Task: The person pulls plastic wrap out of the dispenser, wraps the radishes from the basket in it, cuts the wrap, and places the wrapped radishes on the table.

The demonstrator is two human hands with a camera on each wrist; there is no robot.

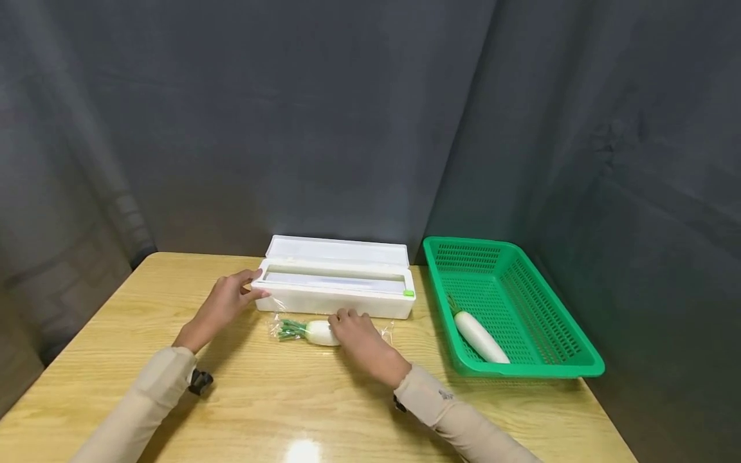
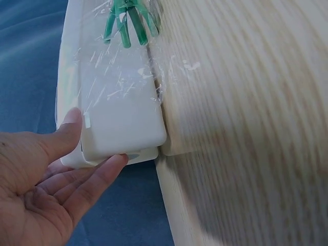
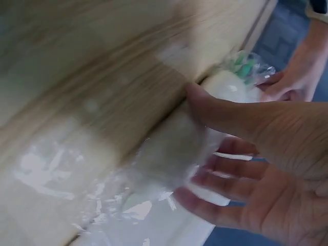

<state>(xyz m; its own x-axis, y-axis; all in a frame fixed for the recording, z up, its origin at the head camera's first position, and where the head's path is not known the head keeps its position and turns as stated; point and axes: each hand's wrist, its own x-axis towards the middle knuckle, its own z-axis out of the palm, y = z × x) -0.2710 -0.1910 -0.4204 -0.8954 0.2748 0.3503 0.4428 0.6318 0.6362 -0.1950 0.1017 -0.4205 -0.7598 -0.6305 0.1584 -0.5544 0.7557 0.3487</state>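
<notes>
A white radish point(image 1: 320, 332) with green stalk ends lies on the table, wrapped in clear plastic film point(image 3: 48, 171) that sticks out past both its ends. My right hand point(image 1: 361, 341) grips the radish from above, thumb on one side and fingers on the other in the right wrist view. Just behind it stands a long white cling film dispenser point(image 1: 336, 305) with its lid raised and a green slider at the right end. My left hand point(image 1: 224, 301) holds the dispenser's left end between thumb and fingers.
To the right, a green plastic basket point(image 1: 570, 370) sits on the wooden table point(image 1: 249, 399), with another white radish point(image 1: 480, 337) inside. Dark curtains point(image 1: 260, 128) hang close behind the table and along its sides.
</notes>
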